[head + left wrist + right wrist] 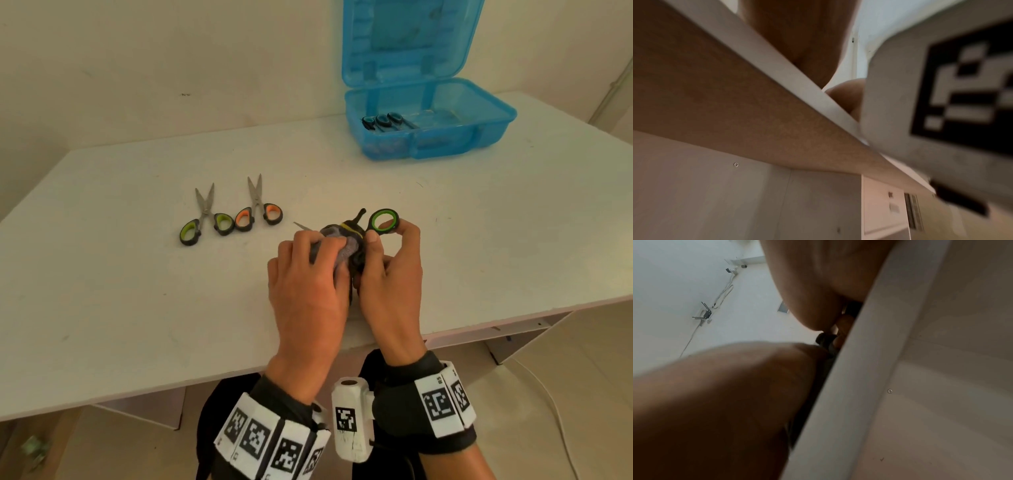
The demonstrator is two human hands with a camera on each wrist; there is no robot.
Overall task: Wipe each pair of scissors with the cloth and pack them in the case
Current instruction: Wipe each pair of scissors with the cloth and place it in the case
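While the right hand (390, 274) is pinching the green-handled scissors (383, 221) near the table's (102, 274) front edge, the left hand (305, 274) is gripping the grey cloth (342, 243) around their blades.

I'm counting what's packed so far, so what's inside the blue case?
The open case holds dark-handled scissors at its left end; three handle loops show. How many pairs that makes is unclear. The front wall hides the floor nearest it.
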